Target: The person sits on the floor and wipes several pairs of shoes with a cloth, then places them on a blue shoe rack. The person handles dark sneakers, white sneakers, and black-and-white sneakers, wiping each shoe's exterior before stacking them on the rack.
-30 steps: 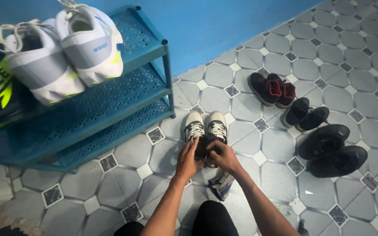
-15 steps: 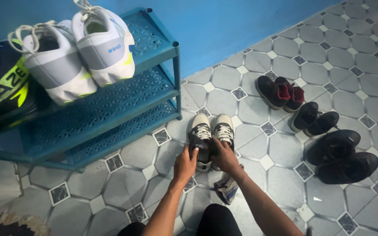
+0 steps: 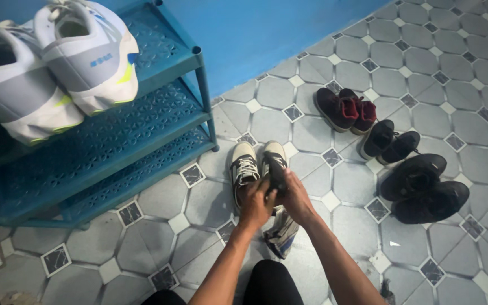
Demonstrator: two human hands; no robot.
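— So, where are the hands?

— Both are down on the beige sneakers (image 3: pixel 258 166), the pair with black sides and white laces that stands on the tiled floor (image 3: pixel 436 62) just right of the blue shoe rack (image 3: pixel 142 121), near its front leg. The left hand (image 3: pixel 255 206) is on the rear part of the pair, fingers curled down over it. The right hand (image 3: pixel 296 195) is on the right-hand shoe, its fingers closed around the dark tongue or collar, which is pulled up toward the laces.

— Is the left hand truly gripping?

— I cannot tell; its fingers are bent over the shoe, but the hold itself is hidden under the hand.

— Anything under the wrists?

— A crumpled cloth (image 3: pixel 282 234), striped grey and blue, lies on the floor just behind the sneakers, partly under the right forearm.

— And around the rack?

— On its top shelf sit two white running shoes (image 3: pixel 57 73) with grey panels and yellow-green trim, heels toward the camera. Well to the right of the rack, three more pairs stand close together: dark maroon shoes (image 3: pixel 343 110) nearest the blue wall (image 3: pixel 266 34), small black shoes (image 3: pixel 388 144) beside them, and larger black shoes (image 3: pixel 425 189) beyond those.
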